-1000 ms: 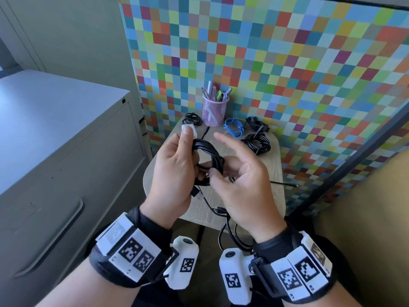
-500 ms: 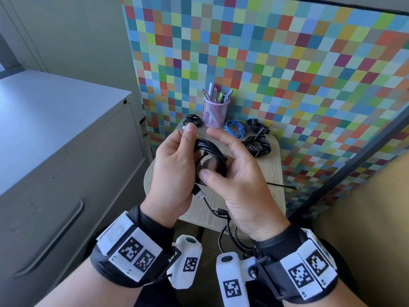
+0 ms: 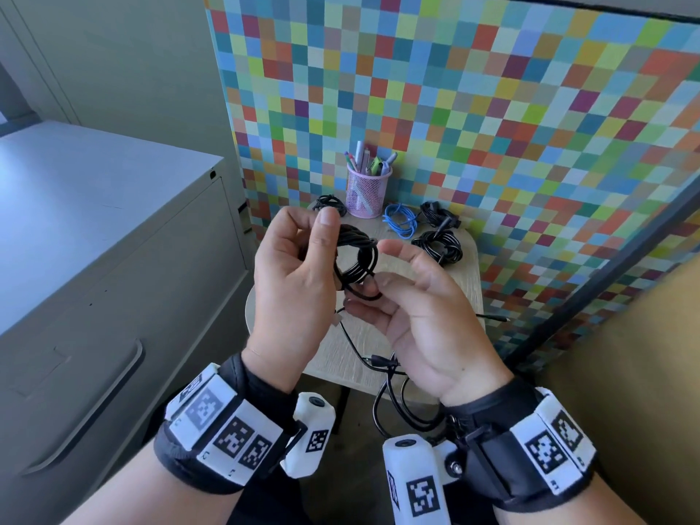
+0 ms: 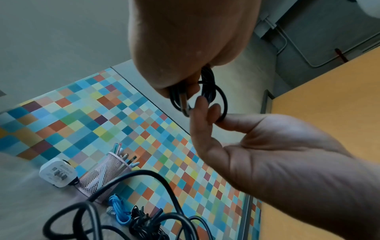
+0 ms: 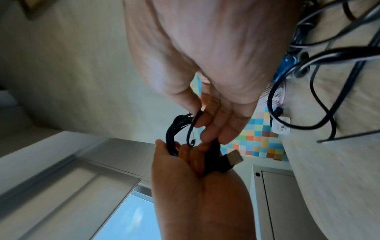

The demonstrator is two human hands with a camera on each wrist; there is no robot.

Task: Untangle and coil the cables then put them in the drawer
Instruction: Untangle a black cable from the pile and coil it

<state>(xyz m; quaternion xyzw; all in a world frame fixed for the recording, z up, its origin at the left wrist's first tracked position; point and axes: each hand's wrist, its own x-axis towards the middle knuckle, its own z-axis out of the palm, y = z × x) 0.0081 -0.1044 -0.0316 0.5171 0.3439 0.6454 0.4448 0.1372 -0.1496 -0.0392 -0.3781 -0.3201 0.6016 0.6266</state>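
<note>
Above wood-grain table (image 3: pixel 467 259): left hand (image 3: pixel 299 274) holds round black coil (image 3: pixel 358 259) (glossy).

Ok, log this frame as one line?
step: coiling | left hand: grips black cable coil | right hand: pinches its loose strand | drawer: shut | table: other cable bundles waiting

1. Beyond our hands stands a partition panel covered in small multicoloured squares (image 3: pixel 473 119).
2. To the left of our hands sits a grey metal cabinet with a long curved handle (image 3: pixel 94 259).
3. Beneath our hands is a small light wooden table with rounded corners (image 3: pixel 341 358).
4. A plain grey-green wall (image 3: pixel 125 58) rises behind the cabinet.
</note>
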